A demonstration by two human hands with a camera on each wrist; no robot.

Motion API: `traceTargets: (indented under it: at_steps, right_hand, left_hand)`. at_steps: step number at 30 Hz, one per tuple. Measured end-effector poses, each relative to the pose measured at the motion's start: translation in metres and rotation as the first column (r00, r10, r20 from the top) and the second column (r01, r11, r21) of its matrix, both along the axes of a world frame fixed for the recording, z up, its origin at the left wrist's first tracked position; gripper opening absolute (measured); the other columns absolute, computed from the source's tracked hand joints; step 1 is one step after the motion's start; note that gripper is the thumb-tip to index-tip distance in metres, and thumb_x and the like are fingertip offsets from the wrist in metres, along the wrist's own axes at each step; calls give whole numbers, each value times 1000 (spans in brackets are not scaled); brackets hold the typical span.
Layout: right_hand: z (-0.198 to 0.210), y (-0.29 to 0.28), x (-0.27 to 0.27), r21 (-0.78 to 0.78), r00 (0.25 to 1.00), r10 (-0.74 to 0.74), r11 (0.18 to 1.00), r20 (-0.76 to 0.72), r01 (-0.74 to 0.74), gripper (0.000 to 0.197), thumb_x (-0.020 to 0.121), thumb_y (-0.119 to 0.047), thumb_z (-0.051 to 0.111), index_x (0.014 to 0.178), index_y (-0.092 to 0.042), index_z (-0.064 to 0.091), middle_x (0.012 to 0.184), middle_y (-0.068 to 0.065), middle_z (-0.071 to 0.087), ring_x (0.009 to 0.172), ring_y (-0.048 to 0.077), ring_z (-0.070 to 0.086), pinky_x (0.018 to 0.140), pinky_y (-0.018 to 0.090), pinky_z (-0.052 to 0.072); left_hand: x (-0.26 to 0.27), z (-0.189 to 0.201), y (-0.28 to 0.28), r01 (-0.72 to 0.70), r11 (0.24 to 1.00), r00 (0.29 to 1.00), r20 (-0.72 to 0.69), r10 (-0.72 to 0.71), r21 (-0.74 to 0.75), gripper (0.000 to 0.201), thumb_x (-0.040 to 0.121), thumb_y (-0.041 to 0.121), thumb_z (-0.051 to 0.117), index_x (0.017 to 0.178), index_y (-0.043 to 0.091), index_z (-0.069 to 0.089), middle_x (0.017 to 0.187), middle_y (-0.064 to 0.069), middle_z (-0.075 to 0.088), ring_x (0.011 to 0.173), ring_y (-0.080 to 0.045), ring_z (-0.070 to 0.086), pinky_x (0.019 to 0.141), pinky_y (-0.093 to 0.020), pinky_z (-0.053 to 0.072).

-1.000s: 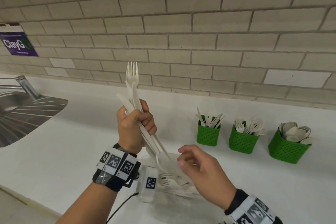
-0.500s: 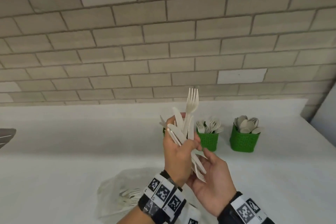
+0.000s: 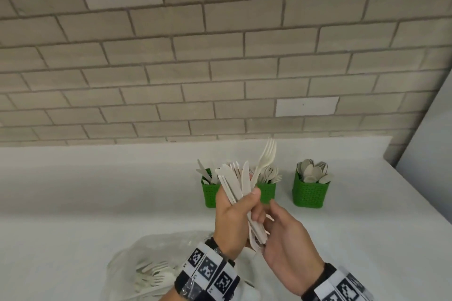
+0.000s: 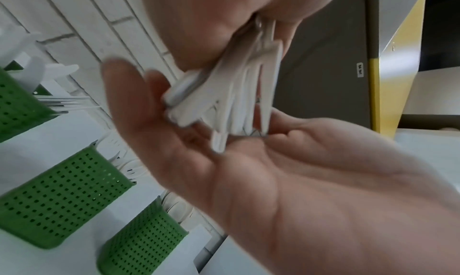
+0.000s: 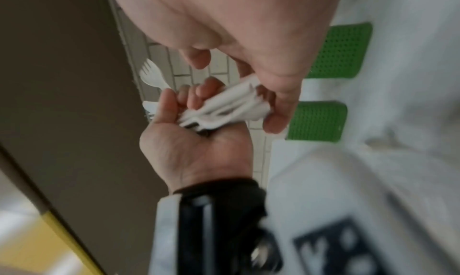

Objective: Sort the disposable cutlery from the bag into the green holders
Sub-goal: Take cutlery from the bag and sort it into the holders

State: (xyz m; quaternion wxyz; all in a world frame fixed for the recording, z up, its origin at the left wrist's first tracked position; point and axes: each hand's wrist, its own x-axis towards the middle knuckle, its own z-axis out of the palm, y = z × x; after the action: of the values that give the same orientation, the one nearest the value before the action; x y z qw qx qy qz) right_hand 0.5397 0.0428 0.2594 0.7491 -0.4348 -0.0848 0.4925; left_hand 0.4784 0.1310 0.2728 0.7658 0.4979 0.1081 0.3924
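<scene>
Cutlery bundle (image 3: 241,186) hides the left holder (image 3: 209,194), seemingly knives.

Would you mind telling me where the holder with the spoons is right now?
In the head view, the spoon holder stands on the white counter toward the right, rightmost of the three green holders, just right of the fork holder.

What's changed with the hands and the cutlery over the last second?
The left hand carried its cutlery bundle rightward, in front of the green holders. The right hand came up under the handle ends. The left hand's grip and the bag stayed.
</scene>
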Motion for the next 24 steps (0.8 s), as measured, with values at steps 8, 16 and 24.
traceTargets:
  at_steps: [8, 16, 24]
  right_hand:
    - [47, -3, 35, 207, 831, -167, 976, 530, 65, 66, 78, -56, 67, 135, -29, 47, 121, 7, 67, 110, 25, 66, 95, 42, 49]
    - [67, 11, 25, -44, 164, 36, 998, 986, 49, 34, 100, -19, 50, 131, -29, 58, 134, -16, 56, 119, -8, 52, 100, 9, 38]
    - [50, -17, 46, 36, 592, -28, 999, 806, -2, 44, 96, -46, 50, 139, -45, 44, 141, -18, 52, 128, 10, 52, 106, 38, 42]
  left_hand:
    - [-8, -9, 2, 92, 992, 988, -130, -80, 88, 22, 80, 5, 60, 100, 2, 52, 58, -5, 42, 41, -17, 33, 44, -25, 33]
    - [11, 12, 7, 132, 954, 951, -306, -45, 268, 14, 84, -14, 44, 90, -2, 48, 57, -13, 42, 43, -19, 38, 40, -24, 33]
    - [14, 23, 11, 24, 984, 972, -233, 17, 175, 12, 98, 5, 54, 93, 9, 44, 54, 0, 37, 39, -13, 31, 41, -20, 29]
